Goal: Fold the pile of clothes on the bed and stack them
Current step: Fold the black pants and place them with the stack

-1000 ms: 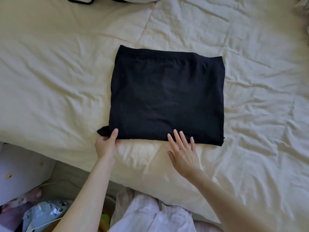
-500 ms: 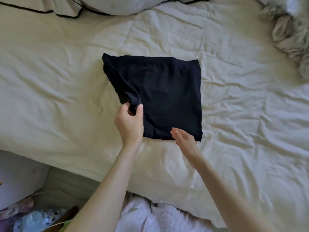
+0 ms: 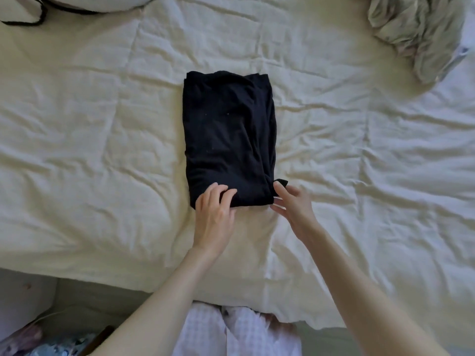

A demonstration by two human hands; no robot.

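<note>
A black garment [image 3: 228, 134] lies folded into a narrow upright rectangle in the middle of the cream bed cover [image 3: 90, 150]. My left hand [image 3: 214, 209] rests on its near left corner, fingers lightly bent on the cloth. My right hand [image 3: 291, 201] is at the near right corner, fingers spread and nearly straight, fingertips touching the edge beside a small black tab that sticks out. A rumpled grey-green heap of clothes [image 3: 416, 32] sits at the far right of the bed.
A white pillow with black piping [image 3: 77, 3] lies at the far left edge. The bed's near edge runs across the bottom, with my pale checked trousers [image 3: 239, 330] below it and patterned items [image 3: 51, 343] on the floor at lower left.
The left half of the black garment has been folded over to the right, halving its width. My left hand released the lifted corner and came down; my right hand shifted to the right corner.
</note>
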